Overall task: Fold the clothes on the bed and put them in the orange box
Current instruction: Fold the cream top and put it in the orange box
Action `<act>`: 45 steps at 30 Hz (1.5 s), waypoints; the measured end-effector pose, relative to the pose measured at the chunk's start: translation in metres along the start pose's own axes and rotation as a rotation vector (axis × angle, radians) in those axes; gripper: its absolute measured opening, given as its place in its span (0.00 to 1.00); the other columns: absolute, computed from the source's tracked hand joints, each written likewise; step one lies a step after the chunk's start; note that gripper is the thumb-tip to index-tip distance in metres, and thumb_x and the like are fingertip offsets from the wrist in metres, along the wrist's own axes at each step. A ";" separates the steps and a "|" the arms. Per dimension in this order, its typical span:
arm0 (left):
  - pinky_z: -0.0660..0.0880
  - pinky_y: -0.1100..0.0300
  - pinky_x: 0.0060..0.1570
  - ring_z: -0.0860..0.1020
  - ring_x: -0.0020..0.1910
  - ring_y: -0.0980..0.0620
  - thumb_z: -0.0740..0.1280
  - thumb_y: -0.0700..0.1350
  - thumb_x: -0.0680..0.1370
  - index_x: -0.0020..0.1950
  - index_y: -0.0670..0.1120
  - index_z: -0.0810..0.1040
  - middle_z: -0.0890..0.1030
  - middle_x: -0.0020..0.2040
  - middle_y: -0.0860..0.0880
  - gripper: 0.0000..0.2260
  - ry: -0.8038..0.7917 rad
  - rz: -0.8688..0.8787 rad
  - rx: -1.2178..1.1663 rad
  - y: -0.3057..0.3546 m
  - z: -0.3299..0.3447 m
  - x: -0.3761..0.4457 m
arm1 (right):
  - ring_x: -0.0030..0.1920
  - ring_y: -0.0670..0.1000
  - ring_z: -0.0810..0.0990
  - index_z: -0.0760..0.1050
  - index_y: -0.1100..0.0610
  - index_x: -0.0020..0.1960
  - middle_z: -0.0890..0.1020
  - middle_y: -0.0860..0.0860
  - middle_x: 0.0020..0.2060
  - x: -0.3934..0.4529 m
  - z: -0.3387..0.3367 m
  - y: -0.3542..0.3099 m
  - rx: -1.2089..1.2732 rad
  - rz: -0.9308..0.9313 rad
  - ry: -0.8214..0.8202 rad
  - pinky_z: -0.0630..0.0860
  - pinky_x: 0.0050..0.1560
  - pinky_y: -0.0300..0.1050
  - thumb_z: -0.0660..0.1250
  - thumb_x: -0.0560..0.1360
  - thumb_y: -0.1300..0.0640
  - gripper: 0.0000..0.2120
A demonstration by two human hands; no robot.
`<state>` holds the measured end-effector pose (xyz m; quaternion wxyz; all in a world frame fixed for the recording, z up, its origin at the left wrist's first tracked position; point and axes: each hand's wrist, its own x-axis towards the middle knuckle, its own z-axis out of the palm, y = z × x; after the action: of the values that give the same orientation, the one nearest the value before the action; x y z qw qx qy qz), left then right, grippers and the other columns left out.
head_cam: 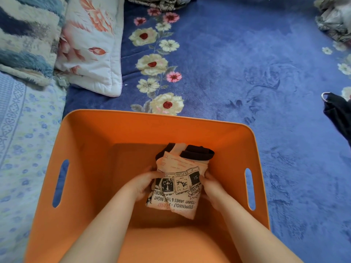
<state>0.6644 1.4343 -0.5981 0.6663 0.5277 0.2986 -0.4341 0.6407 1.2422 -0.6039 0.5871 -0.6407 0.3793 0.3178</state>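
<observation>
A folded cream garment [178, 185] with black newspaper-style print and dark trim lies inside the orange box [106, 133], toward its right side. My left hand [144, 185] grips the bundle's left edge, fingers curled under it. On the opposite edge, my right hand [210, 186] holds it the same way. Both forearms reach down into the box. A black garment [338, 114] with a metal ring lies on the bed at the far right edge.
The box sits on a blue floral blanket [247, 73]. A white floral pillow [91, 40] and a fluffy blue-white cushion [24, 35] lie at the back left. A grey patterned cloth heap [334, 19] lies at the top right, another [161, 2] at the top middle.
</observation>
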 end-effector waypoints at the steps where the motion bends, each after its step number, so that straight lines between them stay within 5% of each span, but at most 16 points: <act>1: 0.74 0.46 0.54 0.79 0.46 0.44 0.68 0.35 0.73 0.57 0.44 0.71 0.82 0.47 0.41 0.15 -0.035 -0.010 -0.037 0.002 -0.004 -0.003 | 0.65 0.56 0.71 0.62 0.54 0.71 0.73 0.53 0.65 -0.001 0.001 -0.001 0.014 0.050 -0.059 0.69 0.64 0.53 0.52 0.82 0.59 0.18; 5: 0.78 0.56 0.35 0.81 0.36 0.48 0.82 0.50 0.50 0.47 0.45 0.82 0.83 0.39 0.44 0.28 -0.258 0.021 -0.102 0.016 -0.017 -0.017 | 0.55 0.54 0.77 0.63 0.56 0.70 0.76 0.53 0.59 -0.009 0.011 -0.009 -0.193 0.144 -0.118 0.76 0.50 0.46 0.53 0.82 0.55 0.18; 7: 0.76 0.62 0.27 0.82 0.34 0.48 0.79 0.46 0.58 0.49 0.43 0.81 0.83 0.41 0.44 0.21 -0.314 -0.005 -0.160 0.021 -0.017 -0.015 | 0.41 0.51 0.77 0.68 0.59 0.66 0.78 0.52 0.46 -0.010 0.009 -0.013 -0.064 0.131 0.007 0.76 0.37 0.42 0.54 0.81 0.56 0.16; 10: 0.81 0.55 0.41 0.83 0.44 0.45 0.60 0.33 0.73 0.56 0.41 0.76 0.83 0.49 0.44 0.14 -0.344 -0.140 -0.080 0.024 -0.004 -0.009 | 0.43 0.53 0.78 0.72 0.58 0.62 0.79 0.56 0.50 -0.014 -0.002 -0.019 0.341 0.147 0.096 0.76 0.37 0.47 0.55 0.81 0.50 0.17; 13: 0.78 0.52 0.49 0.81 0.50 0.46 0.53 0.29 0.77 0.48 0.42 0.78 0.82 0.50 0.43 0.15 -0.366 -0.154 0.012 0.014 0.018 -0.001 | 0.57 0.58 0.76 0.70 0.58 0.65 0.77 0.55 0.57 -0.020 -0.008 -0.017 0.432 0.129 0.189 0.74 0.54 0.53 0.54 0.79 0.43 0.23; 16: 0.76 0.57 0.43 0.79 0.44 0.47 0.57 0.32 0.79 0.43 0.43 0.75 0.80 0.52 0.40 0.11 0.190 -0.023 0.096 0.006 0.027 0.011 | 0.64 0.55 0.72 0.70 0.56 0.67 0.75 0.51 0.62 -0.027 -0.008 -0.010 0.246 -0.043 0.308 0.67 0.67 0.51 0.60 0.74 0.38 0.29; 18: 0.72 0.57 0.48 0.76 0.54 0.44 0.62 0.41 0.79 0.59 0.43 0.73 0.74 0.62 0.41 0.09 0.571 0.074 0.410 0.003 0.016 0.018 | 0.63 0.54 0.73 0.70 0.56 0.67 0.76 0.51 0.62 -0.030 -0.004 -0.004 0.056 -0.119 0.301 0.68 0.65 0.48 0.69 0.70 0.42 0.31; 20: 0.70 0.54 0.56 0.69 0.65 0.42 0.67 0.50 0.76 0.70 0.41 0.64 0.68 0.68 0.42 0.26 0.569 0.045 0.751 -0.003 0.005 0.023 | 0.59 0.55 0.76 0.68 0.59 0.66 0.78 0.53 0.58 -0.029 0.000 0.002 -0.162 -0.064 0.286 0.72 0.56 0.45 0.73 0.69 0.49 0.30; 22: 0.68 0.56 0.60 0.66 0.68 0.44 0.69 0.52 0.74 0.73 0.42 0.59 0.65 0.71 0.43 0.33 0.418 -0.019 0.834 -0.005 0.006 0.021 | 0.50 0.56 0.77 0.71 0.63 0.58 0.79 0.56 0.51 -0.026 0.001 0.001 -0.342 0.008 0.311 0.69 0.44 0.43 0.67 0.74 0.54 0.17; 25: 0.69 0.57 0.58 0.68 0.67 0.45 0.68 0.46 0.76 0.72 0.42 0.61 0.68 0.70 0.43 0.28 0.300 -0.046 0.770 -0.012 0.015 0.021 | 0.44 0.52 0.74 0.73 0.61 0.56 0.76 0.51 0.40 -0.021 -0.001 -0.004 -0.284 -0.099 0.276 0.67 0.44 0.42 0.62 0.77 0.61 0.09; 28: 0.69 0.55 0.51 0.71 0.63 0.42 0.65 0.42 0.77 0.70 0.42 0.65 0.71 0.66 0.42 0.23 0.356 -0.065 0.437 -0.012 0.007 0.016 | 0.46 0.50 0.74 0.73 0.56 0.54 0.76 0.49 0.42 -0.022 -0.004 -0.020 -0.198 -0.225 0.195 0.68 0.45 0.41 0.62 0.75 0.66 0.10; 31: 0.67 0.55 0.50 0.70 0.63 0.40 0.63 0.42 0.78 0.72 0.41 0.62 0.71 0.66 0.40 0.24 0.437 -0.070 0.324 -0.010 -0.004 0.011 | 0.49 0.55 0.77 0.73 0.56 0.50 0.79 0.53 0.45 -0.005 -0.005 -0.030 -0.209 -0.259 0.306 0.69 0.40 0.41 0.62 0.75 0.66 0.07; 35: 0.67 0.58 0.46 0.72 0.62 0.41 0.61 0.41 0.80 0.67 0.39 0.67 0.72 0.64 0.39 0.17 0.470 -0.044 0.551 -0.008 -0.001 0.011 | 0.66 0.59 0.69 0.57 0.61 0.72 0.68 0.60 0.67 -0.002 0.013 -0.012 -0.619 -0.318 0.527 0.68 0.64 0.50 0.58 0.77 0.61 0.24; 40: 0.69 0.58 0.43 0.75 0.49 0.44 0.59 0.42 0.80 0.49 0.41 0.72 0.75 0.47 0.44 0.05 0.505 -0.091 0.667 -0.014 -0.011 0.016 | 0.60 0.62 0.77 0.80 0.57 0.55 0.79 0.60 0.58 -0.006 0.025 0.029 -1.340 -0.768 0.368 0.70 0.59 0.59 0.79 0.50 0.60 0.32; 42: 0.68 0.58 0.42 0.72 0.39 0.49 0.57 0.41 0.80 0.42 0.42 0.70 0.72 0.41 0.46 0.09 0.499 -0.153 0.678 -0.014 -0.019 0.022 | 0.67 0.58 0.69 0.78 0.53 0.60 0.75 0.59 0.63 0.001 0.022 0.021 -1.455 -0.671 0.322 0.62 0.67 0.56 0.73 0.62 0.51 0.26; 45: 0.68 0.56 0.42 0.73 0.43 0.46 0.55 0.40 0.81 0.45 0.41 0.69 0.72 0.43 0.44 0.08 0.532 -0.208 0.647 -0.015 -0.029 0.024 | 0.74 0.54 0.36 0.47 0.53 0.77 0.42 0.57 0.76 0.020 0.005 0.016 -1.436 -0.572 0.231 0.35 0.71 0.49 0.48 0.81 0.47 0.27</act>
<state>0.6638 1.4552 -0.6333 0.3190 0.7701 0.3600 -0.4190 0.6373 1.2449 -0.6301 0.0444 -0.9656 -0.0405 0.2530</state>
